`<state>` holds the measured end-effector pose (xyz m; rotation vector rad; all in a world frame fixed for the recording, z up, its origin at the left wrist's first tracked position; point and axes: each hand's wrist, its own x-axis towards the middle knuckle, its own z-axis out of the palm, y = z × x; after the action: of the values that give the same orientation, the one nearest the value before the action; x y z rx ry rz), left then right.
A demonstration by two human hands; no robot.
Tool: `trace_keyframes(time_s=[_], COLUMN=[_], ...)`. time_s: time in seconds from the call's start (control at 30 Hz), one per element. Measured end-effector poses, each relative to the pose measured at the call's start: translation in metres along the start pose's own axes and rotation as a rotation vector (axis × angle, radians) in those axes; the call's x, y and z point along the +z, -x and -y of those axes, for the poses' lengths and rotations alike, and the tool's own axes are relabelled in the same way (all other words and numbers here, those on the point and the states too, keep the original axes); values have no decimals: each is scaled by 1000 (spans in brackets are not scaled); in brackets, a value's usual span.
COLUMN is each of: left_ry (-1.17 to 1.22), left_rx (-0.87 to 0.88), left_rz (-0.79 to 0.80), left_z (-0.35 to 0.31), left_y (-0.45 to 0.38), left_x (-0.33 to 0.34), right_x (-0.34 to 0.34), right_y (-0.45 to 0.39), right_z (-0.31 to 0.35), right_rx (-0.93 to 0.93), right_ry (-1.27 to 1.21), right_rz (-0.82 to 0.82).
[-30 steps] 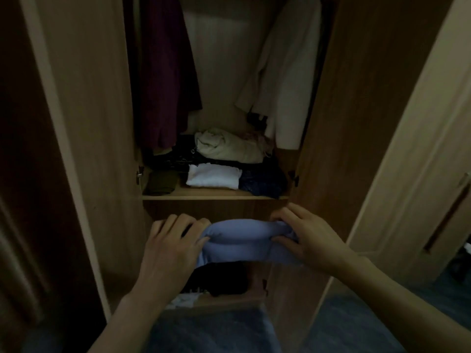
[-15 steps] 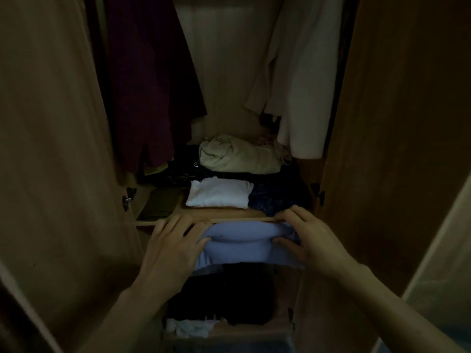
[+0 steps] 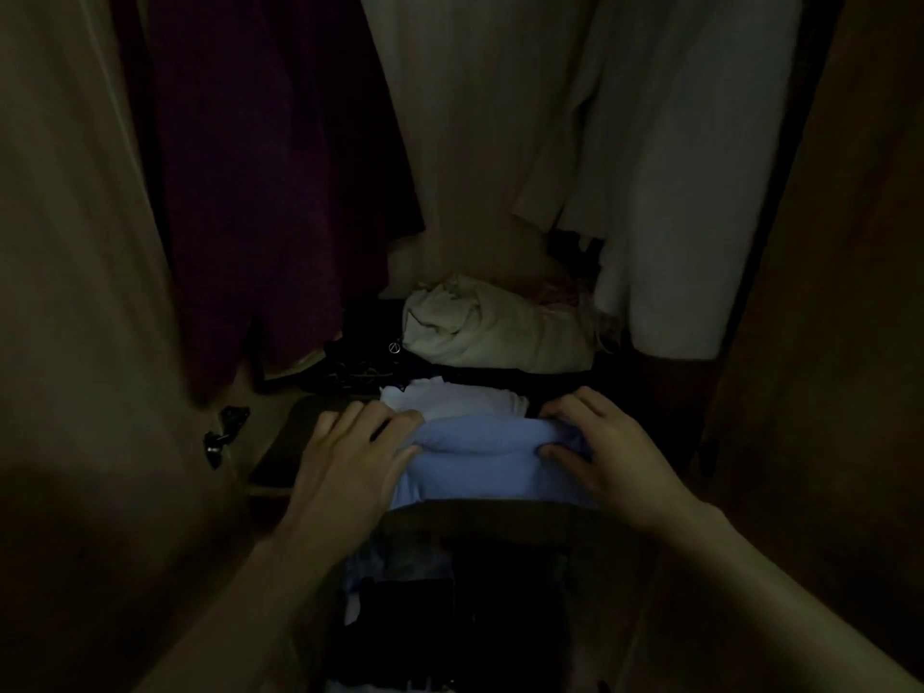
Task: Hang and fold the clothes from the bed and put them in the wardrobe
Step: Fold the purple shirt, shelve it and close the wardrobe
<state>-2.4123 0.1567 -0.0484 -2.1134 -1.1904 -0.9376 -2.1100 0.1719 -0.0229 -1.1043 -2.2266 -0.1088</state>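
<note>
A folded light-blue garment (image 3: 480, 457) is held at the front edge of the wardrobe shelf (image 3: 280, 472), over a folded white garment (image 3: 460, 400). My left hand (image 3: 350, 457) grips its left end, fingers on top and thumb tucked under. My right hand (image 3: 605, 452) pinches its right end the same way. The scene is very dim.
A dark maroon garment (image 3: 260, 192) hangs at the left and a pale coat (image 3: 670, 182) at the right. A cream bundle (image 3: 495, 332) and dark clothes (image 3: 365, 362) lie further back on the shelf. Dark clothing (image 3: 465, 607) fills the compartment below. Wardrobe doors flank both sides.
Both hands have carried the blue garment up and forward, from below the shelf edge to the shelf, above the white garment. The view has moved closer into the wardrobe.
</note>
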Motion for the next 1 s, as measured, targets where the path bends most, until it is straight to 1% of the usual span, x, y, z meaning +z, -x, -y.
trace_keyframes(time_s=[0.1,0.2,0.33,0.43,0.57,0.67,0.77,0.83,0.9,0.93,1.0], left_ry=[30,69,143,209,293,341,309,216,123,131,177], left_rx=[19,-4,-25,-98,-188,-183,-239,-280,-288,-287,-243], left_rz=[-16,-1,23,123,306,401,533,590,572,527,457], left_z=[37,68,109,129,151,169,184,187,185,181,173], left_y=[-8,-28,-44,-51,-61,-75,-88,-91,-84,-81,-78], left_x=[34,63,112,136,164,192,234,258,272,275,279], right_x=[26,48,76,97,127,151,184,211,236,241,243], right_y=[-33,-69,-114,-137,-157,-173,-190,-193,-188,-186,-190], right_z=[-15,-33,-61,-75,-104,-135,-171,-193,-204,-203,-195], right_rx=[-4,30,59,65,101,118,193,277,350,371,318], right_ry=[-9,-36,-13,-7,-83,-138,-189,-141,-98,-85,35], right_rz=[6,51,92,99,165,202,209,189,147,124,68])
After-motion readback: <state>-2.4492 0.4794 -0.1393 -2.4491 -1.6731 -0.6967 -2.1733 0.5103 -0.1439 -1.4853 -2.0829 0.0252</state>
